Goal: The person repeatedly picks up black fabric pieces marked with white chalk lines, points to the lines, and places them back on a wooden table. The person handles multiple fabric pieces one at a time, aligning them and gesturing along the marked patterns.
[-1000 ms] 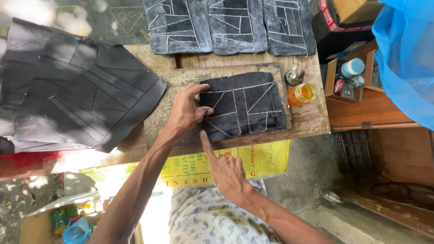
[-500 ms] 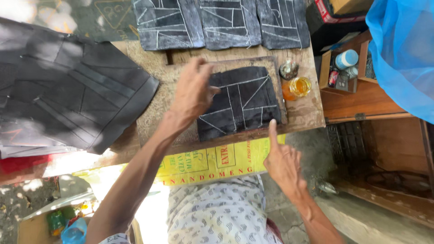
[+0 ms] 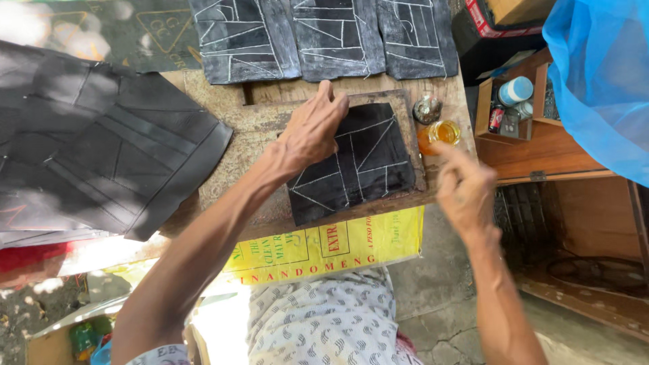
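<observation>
My left hand [image 3: 314, 128] lies flat on the near-left part of a black rubber sheet [image 3: 362, 165] marked with white chalk lines. The sheet rests on a worn wooden board [image 3: 260, 132] on the bench. My right hand [image 3: 465, 189] hovers off the board's right edge, fingers loosely curled and one finger stretched toward a small jar of orange liquid [image 3: 439, 134]. It holds nothing. A small round metal tin [image 3: 427, 108] stands just beyond the jar.
Three chalk-marked black sheets [image 3: 318, 34] lie along the far edge. A large stack of black sheets [image 3: 94, 155] covers the left side. A wooden tray [image 3: 517, 132] with small bottles and a blue plastic sheet [image 3: 598, 74] are at the right. A yellow printed sack [image 3: 324, 247] hangs below.
My right hand has left the sheet's near edge and swung right toward the jar. My left hand slid further onto the sheet. The camera moved closer.
</observation>
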